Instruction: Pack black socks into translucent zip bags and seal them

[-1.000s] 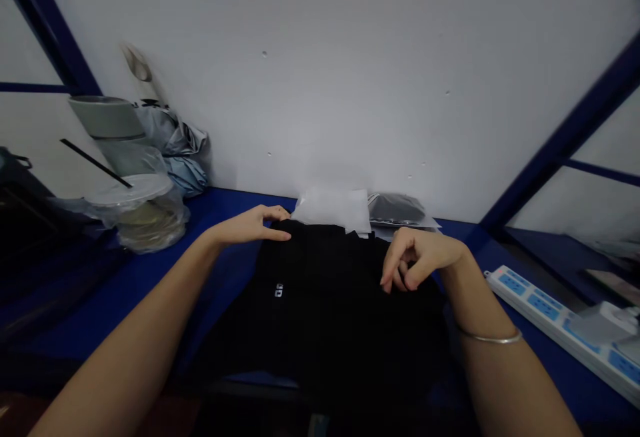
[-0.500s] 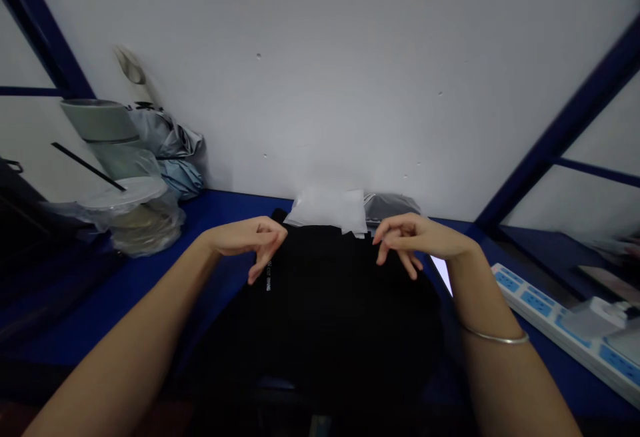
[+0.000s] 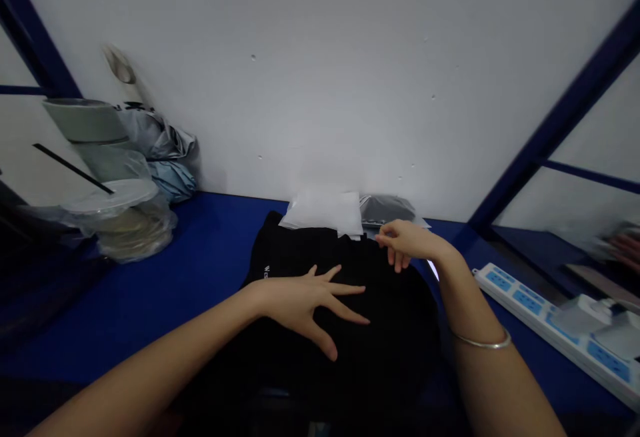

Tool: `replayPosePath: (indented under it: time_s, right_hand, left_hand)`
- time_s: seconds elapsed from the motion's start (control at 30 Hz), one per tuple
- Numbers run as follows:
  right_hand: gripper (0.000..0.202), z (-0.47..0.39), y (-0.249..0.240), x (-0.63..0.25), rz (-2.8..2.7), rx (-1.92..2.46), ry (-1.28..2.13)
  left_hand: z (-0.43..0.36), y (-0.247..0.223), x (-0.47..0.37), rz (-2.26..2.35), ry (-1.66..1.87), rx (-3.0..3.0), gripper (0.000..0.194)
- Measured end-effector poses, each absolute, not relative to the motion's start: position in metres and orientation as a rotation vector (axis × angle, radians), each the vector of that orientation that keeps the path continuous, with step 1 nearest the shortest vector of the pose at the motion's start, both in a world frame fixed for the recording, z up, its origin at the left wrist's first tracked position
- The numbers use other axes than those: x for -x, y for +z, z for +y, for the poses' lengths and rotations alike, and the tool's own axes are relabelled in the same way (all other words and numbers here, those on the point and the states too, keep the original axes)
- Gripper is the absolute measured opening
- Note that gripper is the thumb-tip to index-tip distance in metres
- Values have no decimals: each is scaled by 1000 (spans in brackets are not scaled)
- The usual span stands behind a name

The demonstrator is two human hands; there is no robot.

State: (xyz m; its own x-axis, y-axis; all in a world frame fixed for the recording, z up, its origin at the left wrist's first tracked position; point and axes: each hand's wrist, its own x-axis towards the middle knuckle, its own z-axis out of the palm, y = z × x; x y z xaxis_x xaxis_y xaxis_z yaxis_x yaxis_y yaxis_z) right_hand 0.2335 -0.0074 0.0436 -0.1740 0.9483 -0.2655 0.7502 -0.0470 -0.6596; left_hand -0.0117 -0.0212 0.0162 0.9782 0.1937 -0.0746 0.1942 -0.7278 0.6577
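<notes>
A black garment (image 3: 395,317) with small white lettering near its left edge lies on the blue table in front of me. Spread flat across its middle is my left hand (image 3: 305,300), fingers apart and holding nothing. At the garment's upper right edge, my right hand (image 3: 405,242) has its thumb and fingertips pinched together on the cloth. A silver bangle (image 3: 483,342) circles the right wrist. Just behind the garment's top edge are white plastic packets (image 3: 323,212) and a grey plastic bag (image 3: 386,209).
On the left of the blue table (image 3: 215,237) stand a plastic-wrapped roll (image 3: 133,230), a green-grey container (image 3: 90,120) and crumpled bags (image 3: 173,180). A white power strip (image 3: 530,304) with plugs runs along the right. A grey wall (image 3: 340,77) rises behind.
My left hand has moved from the garment's upper left edge down to its middle and spread open. My right hand's fingers have drawn together at the upper right edge. The view has shifted slightly.
</notes>
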Motion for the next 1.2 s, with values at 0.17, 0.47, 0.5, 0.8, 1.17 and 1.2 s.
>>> replayPosePath:
  time_s: [0.17, 0.47, 0.5, 0.8, 1.17, 1.2]
  right_hand:
    - [15, 7, 36, -238, -1646, 1799, 533]
    - [20, 18, 27, -243, -1573, 1820, 344]
    - [29, 21, 24, -242, -1510, 1770, 397]
    - [67, 31, -5, -227, -1406, 2173, 113]
    - [31, 37, -20, -233, -1343, 2109, -245]
    - [30, 38, -21, -234, -1325, 2081, -257]
  left_hand:
    - [-26, 33, -9, 153, 210, -2496, 38]
    - [-46, -12, -45, 33, 92, -2744, 54]
    - [-46, -14, -44, 25, 93, -2754, 53]
    - [-38, -22, -43, 551, 617, -2807, 42]
    - [-25, -20, -41, 501, 303, -2722, 55]
    - [-24, -20, -41, 497, 324, -2698, 52]
